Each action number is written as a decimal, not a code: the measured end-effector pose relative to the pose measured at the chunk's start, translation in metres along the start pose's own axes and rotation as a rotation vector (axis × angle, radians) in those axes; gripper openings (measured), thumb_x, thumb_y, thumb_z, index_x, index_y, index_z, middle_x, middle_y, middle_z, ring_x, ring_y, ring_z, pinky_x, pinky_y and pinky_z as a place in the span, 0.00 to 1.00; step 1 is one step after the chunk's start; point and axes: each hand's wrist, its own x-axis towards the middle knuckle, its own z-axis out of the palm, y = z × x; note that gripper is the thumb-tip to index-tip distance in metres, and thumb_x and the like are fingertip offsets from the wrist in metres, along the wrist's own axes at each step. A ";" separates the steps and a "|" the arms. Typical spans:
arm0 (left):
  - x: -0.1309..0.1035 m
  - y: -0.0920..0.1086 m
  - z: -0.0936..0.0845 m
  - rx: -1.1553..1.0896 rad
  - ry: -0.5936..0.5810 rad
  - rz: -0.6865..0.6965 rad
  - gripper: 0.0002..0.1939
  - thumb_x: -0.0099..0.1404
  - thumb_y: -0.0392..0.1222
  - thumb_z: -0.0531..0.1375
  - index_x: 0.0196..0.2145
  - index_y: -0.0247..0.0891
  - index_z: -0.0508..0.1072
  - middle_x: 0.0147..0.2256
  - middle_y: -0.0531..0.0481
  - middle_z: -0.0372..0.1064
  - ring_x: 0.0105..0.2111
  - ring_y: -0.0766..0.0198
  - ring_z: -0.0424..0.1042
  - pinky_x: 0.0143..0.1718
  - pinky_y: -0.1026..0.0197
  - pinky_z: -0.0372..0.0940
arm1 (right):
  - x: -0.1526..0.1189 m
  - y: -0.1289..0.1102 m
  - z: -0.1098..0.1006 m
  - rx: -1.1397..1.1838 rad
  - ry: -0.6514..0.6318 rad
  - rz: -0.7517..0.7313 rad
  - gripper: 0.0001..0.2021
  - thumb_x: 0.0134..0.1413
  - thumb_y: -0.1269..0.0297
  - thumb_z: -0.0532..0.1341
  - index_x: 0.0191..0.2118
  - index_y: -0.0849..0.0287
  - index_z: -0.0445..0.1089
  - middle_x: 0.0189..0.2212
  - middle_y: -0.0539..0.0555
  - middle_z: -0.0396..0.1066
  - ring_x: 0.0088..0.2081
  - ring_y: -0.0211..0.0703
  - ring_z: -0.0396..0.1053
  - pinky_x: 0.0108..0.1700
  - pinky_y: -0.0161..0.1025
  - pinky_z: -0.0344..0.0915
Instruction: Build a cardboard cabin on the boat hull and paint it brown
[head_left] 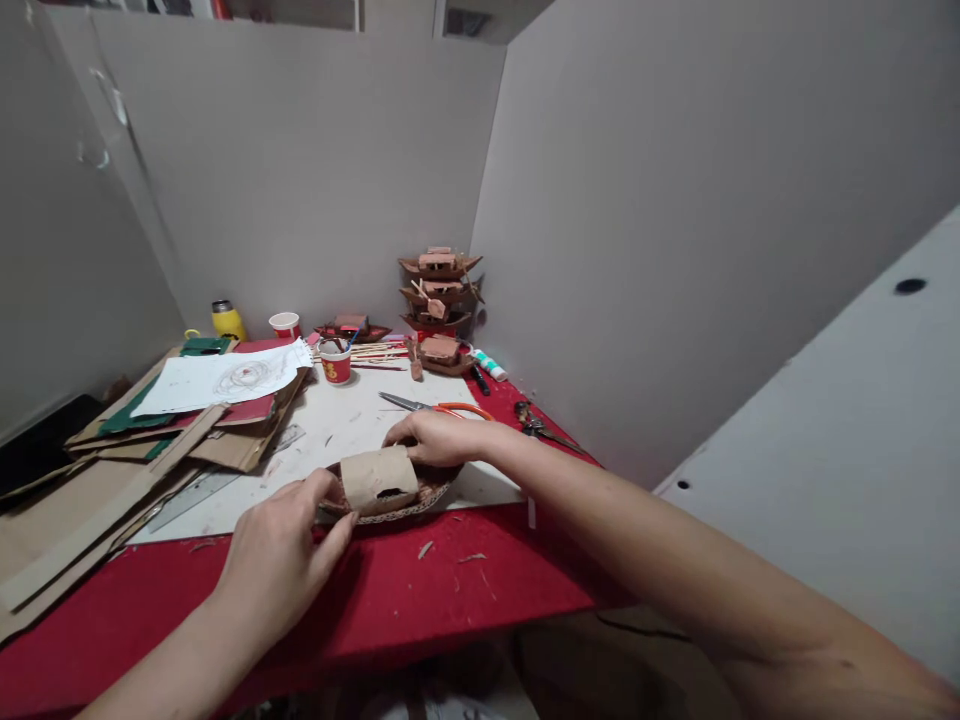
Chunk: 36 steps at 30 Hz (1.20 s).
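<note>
A small brown boat model (433, 488) rests at the near edge of the white board, with a curved tan cardboard cover (379, 476) over its middle. My left hand (289, 535) grips the boat's left end, thumb at the near side and fingers at the far side. Over the right part of the boat lies my right hand (431, 438), its curled fingertips touching the far side beside the cover. Just behind it are scissors (459, 408) with orange handles.
Stacked boat models (439, 290) stand at the back. Paper cups (337, 365), thin sticks (379, 352) and a glue tube (489, 365) lie nearer. Cardboard strips (112, 510) and a drawing (225, 380) cover the left. Pliers (544, 428) lie right. A wall (637, 250) borders the right side.
</note>
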 end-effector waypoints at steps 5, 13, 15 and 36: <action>0.001 -0.002 0.012 0.094 -0.012 0.017 0.09 0.67 0.49 0.54 0.37 0.42 0.68 0.28 0.50 0.74 0.25 0.56 0.73 0.26 0.61 0.58 | -0.060 0.008 -0.027 -0.024 0.234 0.144 0.17 0.57 0.74 0.58 0.52 0.62 0.72 0.50 0.58 0.76 0.49 0.45 0.72 0.50 0.37 0.65; 0.004 -0.015 0.034 -0.007 0.029 0.003 0.10 0.65 0.52 0.54 0.34 0.44 0.67 0.22 0.54 0.72 0.23 0.57 0.73 0.23 0.62 0.58 | -0.180 0.031 0.010 -0.200 0.441 0.601 0.19 0.62 0.57 0.54 0.50 0.65 0.72 0.47 0.68 0.74 0.46 0.61 0.72 0.45 0.51 0.67; 0.004 -0.015 0.034 -0.039 0.041 0.002 0.10 0.65 0.52 0.55 0.34 0.44 0.67 0.22 0.55 0.71 0.22 0.58 0.72 0.24 0.62 0.58 | -0.193 0.037 0.029 -0.198 0.402 0.611 0.19 0.60 0.59 0.55 0.51 0.64 0.72 0.46 0.67 0.75 0.45 0.60 0.73 0.45 0.50 0.68; 0.027 -0.002 0.004 -0.138 -0.118 -0.051 0.06 0.64 0.44 0.55 0.30 0.42 0.64 0.27 0.50 0.71 0.28 0.56 0.70 0.29 0.58 0.57 | -0.215 -0.007 0.060 0.743 1.067 0.492 0.17 0.55 0.45 0.59 0.36 0.55 0.73 0.19 0.50 0.68 0.20 0.42 0.64 0.21 0.38 0.64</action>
